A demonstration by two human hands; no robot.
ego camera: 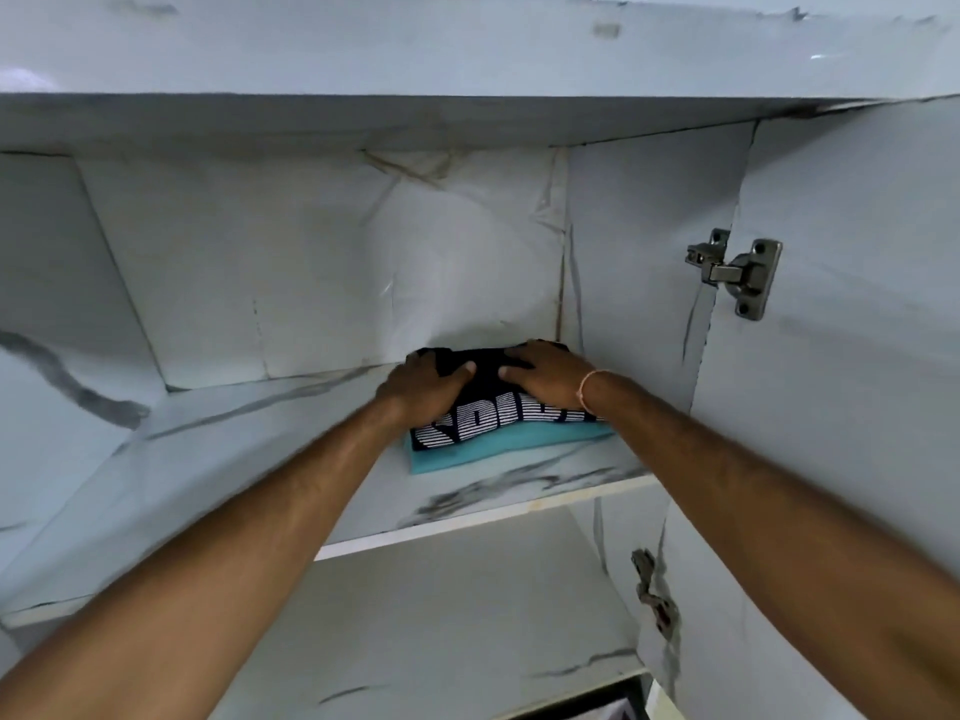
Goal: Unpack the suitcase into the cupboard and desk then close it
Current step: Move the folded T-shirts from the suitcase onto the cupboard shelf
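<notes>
Shirt (pixel 483 415), dark, folded, on turquoise garment (pixel 498 449) on cupboard shelf (pixel 467 506), right side. Likely soft, light, floppy; best held at both side edges, flat from below, so fold keeps. White striped print on front edge, partly covered, not readable. Left hand (pixel 423 389) and right hand (pixel 545 379) flat on top, fingers draped over far edge, pressing rather than gripping. Hinge (pixel 735 272) on door at right.

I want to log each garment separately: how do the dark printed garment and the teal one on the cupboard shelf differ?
The dark garment is navy-black with white striped lettering; the teal garment is plain. The dark one lies on top, the teal one beneath, showing only its front edge. The left hand and right hand rest on the dark one only. Both are folded.
</notes>
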